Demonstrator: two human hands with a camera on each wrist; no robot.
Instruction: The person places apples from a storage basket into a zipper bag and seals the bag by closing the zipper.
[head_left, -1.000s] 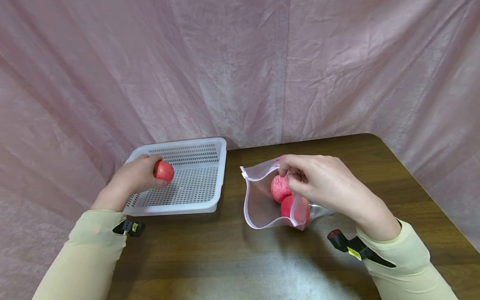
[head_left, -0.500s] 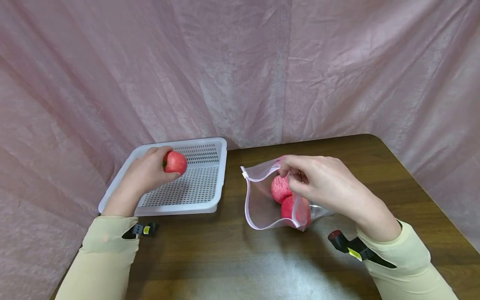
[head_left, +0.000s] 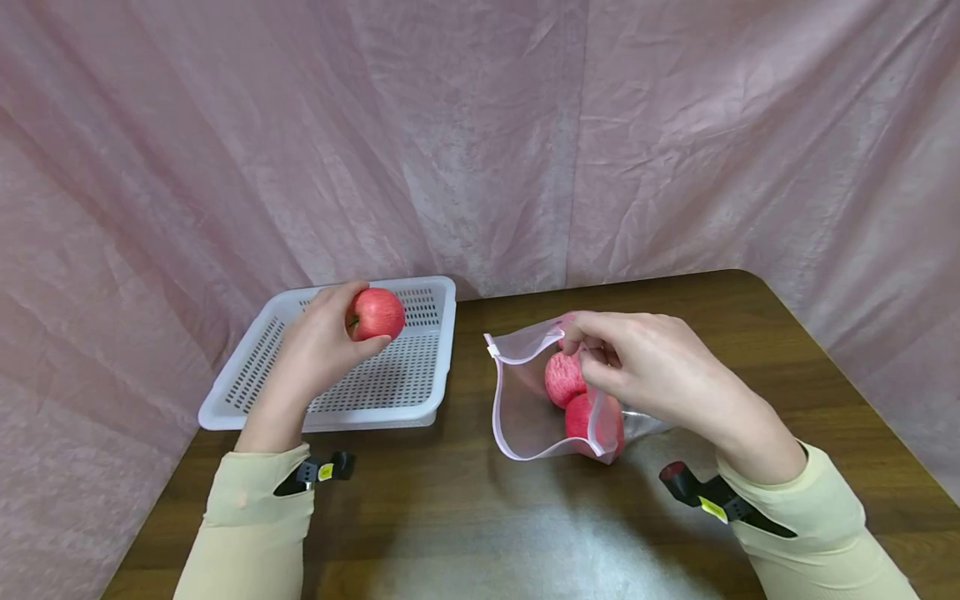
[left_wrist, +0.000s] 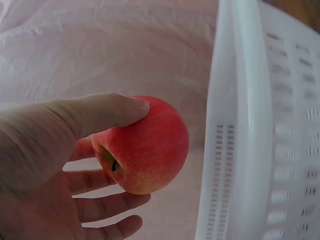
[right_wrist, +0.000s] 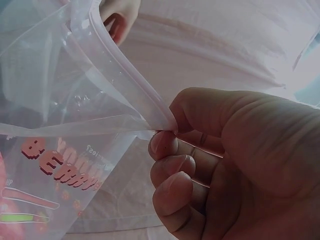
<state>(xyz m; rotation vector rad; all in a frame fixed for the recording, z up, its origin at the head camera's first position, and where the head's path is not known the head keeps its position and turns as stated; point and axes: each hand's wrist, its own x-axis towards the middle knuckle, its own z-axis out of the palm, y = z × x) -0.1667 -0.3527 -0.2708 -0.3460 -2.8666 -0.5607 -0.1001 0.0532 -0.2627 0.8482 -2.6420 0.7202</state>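
Note:
My left hand (head_left: 315,346) grips a red apple (head_left: 377,315) above the white plastic basket (head_left: 444,367). In the left wrist view the thumb lies across the top of the apple (left_wrist: 150,145), its stem end turned toward the palm. With thumb and forefinger, my right hand (head_left: 660,371) pinches the rim of a clear zip bag (head_left: 517,408) with a pink edge. The bag's mouth gapes toward the left, and red apples (head_left: 565,379) lie inside it, partly hidden by the hand. Printed letters show on the bag (right_wrist: 55,160) in the right wrist view.
The basket stands at the back left of the brown wooden table (head_left: 450,517), with perforated walls and floor. A pink curtain (head_left: 480,150) hangs behind the table. Black wrist cameras sit on both sleeves.
My left hand has lifted the apple up and to the right over the basket. The right hand and the bag stay almost where they were.

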